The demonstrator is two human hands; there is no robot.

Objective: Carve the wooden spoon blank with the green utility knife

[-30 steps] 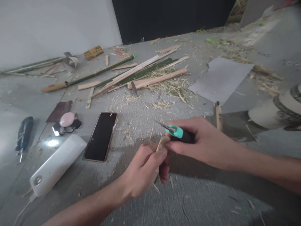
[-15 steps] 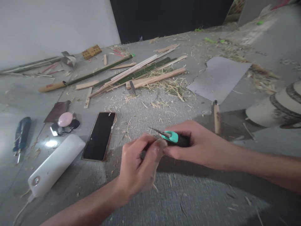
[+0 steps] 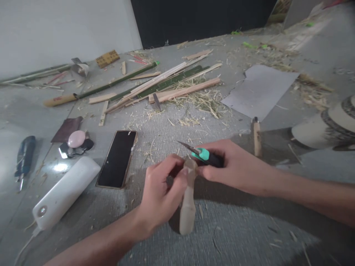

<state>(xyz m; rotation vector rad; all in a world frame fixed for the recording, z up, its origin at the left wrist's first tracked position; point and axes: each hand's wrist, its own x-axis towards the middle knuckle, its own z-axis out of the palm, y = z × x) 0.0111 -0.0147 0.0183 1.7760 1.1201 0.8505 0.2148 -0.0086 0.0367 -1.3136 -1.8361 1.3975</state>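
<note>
The left hand [image 3: 161, 190] and right hand [image 3: 241, 166] are close together right of the phone [image 3: 118, 159]; the pale wooden piece [image 3: 188, 210], pinched by the left at its far end, runs lengthwise nearward; the knife [image 3: 204, 153], clasped in the right, angles phoneward.

A lane of grey textured surface [image 3: 155, 129], strewn with pale shavings, runs between the stack of pale wooden strips [image 3: 185, 91] and the pointed knife with turquoise-and-black handle [image 3: 203, 154] — its blade juts into it. Leftward, the flat black-screened phone [image 3: 118, 159] leaves a narrow gap beside the left hand [image 3: 163, 192]; the oblong white power bank [image 3: 66, 192] obstructs farther out. The pale waisted wooden piece [image 3: 188, 207] pokes nearward — room opens right of it, below the right forearm [image 3: 305, 190]. Beyond that forearm, the cream dark-banded cylinder [image 3: 321, 129] blocks passage.
</note>
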